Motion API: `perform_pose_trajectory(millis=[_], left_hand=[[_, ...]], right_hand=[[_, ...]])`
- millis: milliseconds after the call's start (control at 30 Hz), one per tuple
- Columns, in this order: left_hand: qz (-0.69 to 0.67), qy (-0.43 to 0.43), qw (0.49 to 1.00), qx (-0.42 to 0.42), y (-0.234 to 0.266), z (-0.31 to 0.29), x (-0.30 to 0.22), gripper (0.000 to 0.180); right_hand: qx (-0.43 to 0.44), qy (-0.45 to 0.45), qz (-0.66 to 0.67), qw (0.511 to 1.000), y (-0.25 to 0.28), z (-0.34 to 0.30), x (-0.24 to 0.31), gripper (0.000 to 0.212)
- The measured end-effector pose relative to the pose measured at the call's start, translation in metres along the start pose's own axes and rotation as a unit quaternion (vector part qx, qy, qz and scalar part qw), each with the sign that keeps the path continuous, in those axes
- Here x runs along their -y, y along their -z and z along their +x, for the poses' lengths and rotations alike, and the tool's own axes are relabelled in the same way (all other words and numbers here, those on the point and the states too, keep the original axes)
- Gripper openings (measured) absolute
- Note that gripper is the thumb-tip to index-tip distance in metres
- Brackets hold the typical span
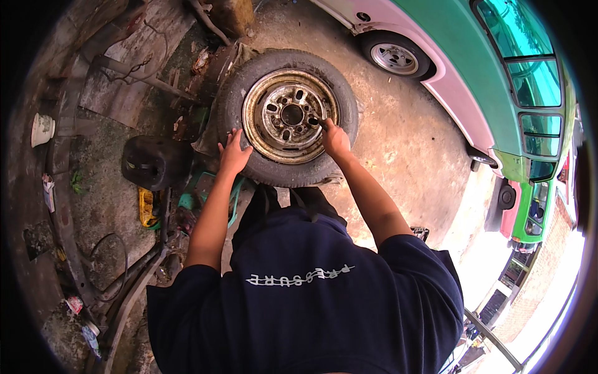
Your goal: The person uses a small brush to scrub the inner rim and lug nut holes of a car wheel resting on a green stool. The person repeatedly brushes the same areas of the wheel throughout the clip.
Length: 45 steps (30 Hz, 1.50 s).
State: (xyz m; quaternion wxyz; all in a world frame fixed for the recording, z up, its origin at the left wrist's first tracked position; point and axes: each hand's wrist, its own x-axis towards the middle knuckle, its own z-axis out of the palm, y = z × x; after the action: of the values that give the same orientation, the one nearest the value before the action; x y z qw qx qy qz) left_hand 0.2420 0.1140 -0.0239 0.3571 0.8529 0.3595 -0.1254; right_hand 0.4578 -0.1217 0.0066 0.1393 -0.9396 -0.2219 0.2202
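Black rubber tire (pixel 231 103) on a grimy steel rim (pixel 275 125) sits face-up, dead ahead. Left hand (pixel 234 154) is loosely spread on the tire, gripping nothing; right hand (pixel 336 141) is curled round some dark tool (pixel 322 124) over the rim.

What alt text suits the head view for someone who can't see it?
The right hand holds a dark tool at a rusty rim, while the open left hand rests on its tyre. A green-and-pink vehicle stands at upper right.

gap between wheel (pixel 288 96) and van (pixel 445 68), clutter (pixel 156 171) left
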Motion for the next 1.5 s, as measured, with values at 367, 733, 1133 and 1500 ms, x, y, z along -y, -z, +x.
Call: perform_pose_trajectory(millis=[367, 733, 1133, 1500], left_hand=[[-0.013, 0.003, 1.000, -0.001, 0.000, 0.001, 0.002, 0.076], [-0.012, 0.010, 1.000, 0.006, 0.004, 0.000, -0.002, 0.075], [-0.020, -0.007, 1.000, -0.004, 0.001, 0.000, 0.004, 0.074], [-0.022, -0.008, 1.000, 0.007, 0.002, -0.002, 0.001, 0.074]], right_hand=[[-0.041, 0.024, 0.077, 0.996, 0.006, -0.012, -0.012, 0.025], [0.019, -0.018, 0.046, 0.999, -0.001, -0.001, -0.007, 0.027], [0.000, -0.018, 0.055, 0.998, -0.009, 0.013, -0.010, 0.030], [-0.050, 0.015, 0.075, 0.996, 0.005, 0.003, -0.015, 0.028]])
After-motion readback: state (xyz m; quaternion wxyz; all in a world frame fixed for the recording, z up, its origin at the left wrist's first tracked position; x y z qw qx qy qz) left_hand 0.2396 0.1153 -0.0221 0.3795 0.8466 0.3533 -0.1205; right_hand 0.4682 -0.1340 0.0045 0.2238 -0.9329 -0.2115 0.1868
